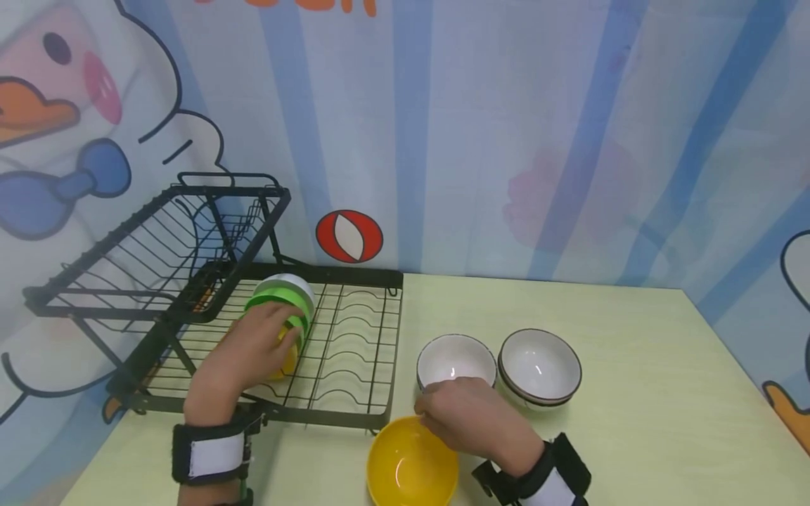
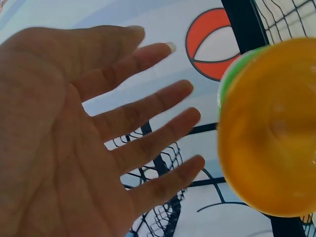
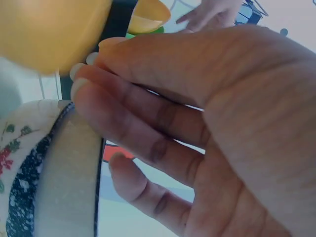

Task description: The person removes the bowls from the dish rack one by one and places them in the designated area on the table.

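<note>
A person leans both hands over a table (image 1: 645,393), the left hand (image 1: 249,344) above a black rack (image 1: 323,418) and the right hand (image 1: 471,418) among bowls. The left hand is spread wide and holds nothing; from the left wrist, a gap shows between its fingertips and the racked yellow bowl (image 2: 269,128) just ahead of them. Nested behind that bowl, tilted on edge in the rack beyond the left hand's knuckles, are a green bowl (image 1: 262,299) and a white bowl (image 1: 301,284). The rack's upper tier (image 1: 95,292) stands to the left of the same hand.

The right hand is narrow, thumb and fingers drawn close together over the rim of the front yellow bowl (image 1: 408,471), which sits upright on the table at the hand's left. Whether the fingertips touch or pinch that rim, one cannot tell. Just beyond the right hand, and partly hidden by it, a flowered bowl (image 1: 452,357) stands upright; to its right, past the knuckles, is a white stack (image 1: 540,362) of bowls. A strap (image 1: 215,455) circles the left wrist. Beyond the hands hangs a striped backdrop (image 1: 468,140) with a red ball print (image 1: 329,235).
</note>
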The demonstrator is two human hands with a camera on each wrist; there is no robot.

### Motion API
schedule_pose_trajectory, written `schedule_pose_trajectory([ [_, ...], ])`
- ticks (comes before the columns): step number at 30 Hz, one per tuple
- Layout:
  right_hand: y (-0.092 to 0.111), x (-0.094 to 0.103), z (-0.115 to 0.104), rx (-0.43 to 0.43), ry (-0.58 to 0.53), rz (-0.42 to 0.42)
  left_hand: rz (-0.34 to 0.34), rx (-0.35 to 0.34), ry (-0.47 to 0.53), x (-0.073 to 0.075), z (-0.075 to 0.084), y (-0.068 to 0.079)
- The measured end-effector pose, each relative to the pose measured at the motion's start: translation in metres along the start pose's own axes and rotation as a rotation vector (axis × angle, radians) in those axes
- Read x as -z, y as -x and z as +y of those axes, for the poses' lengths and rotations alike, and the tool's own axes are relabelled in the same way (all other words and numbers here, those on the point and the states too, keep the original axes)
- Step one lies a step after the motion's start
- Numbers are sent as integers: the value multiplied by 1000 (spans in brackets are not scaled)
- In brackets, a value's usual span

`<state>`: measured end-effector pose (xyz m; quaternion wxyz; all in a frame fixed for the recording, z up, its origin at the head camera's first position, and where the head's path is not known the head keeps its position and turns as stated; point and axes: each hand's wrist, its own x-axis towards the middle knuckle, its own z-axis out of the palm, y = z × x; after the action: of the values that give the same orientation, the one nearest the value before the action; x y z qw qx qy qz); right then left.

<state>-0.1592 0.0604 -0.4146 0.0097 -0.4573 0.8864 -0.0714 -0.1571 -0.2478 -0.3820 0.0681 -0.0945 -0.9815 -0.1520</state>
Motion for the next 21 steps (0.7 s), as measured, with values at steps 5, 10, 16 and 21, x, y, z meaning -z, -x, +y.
schedule_pose_trajectory([
  [5,1,2,0,10,4,28,-39,75,-18,-2,-6,1],
  [10,3,5,-1,28,-7,41,-74,125,-15,-4,-9,3],
  [16,4,7,-2,32,-13,41,-70,145,4,-3,-10,4],
  [21,4,7,0,27,-21,36,-66,136,-24,-4,-11,3],
])
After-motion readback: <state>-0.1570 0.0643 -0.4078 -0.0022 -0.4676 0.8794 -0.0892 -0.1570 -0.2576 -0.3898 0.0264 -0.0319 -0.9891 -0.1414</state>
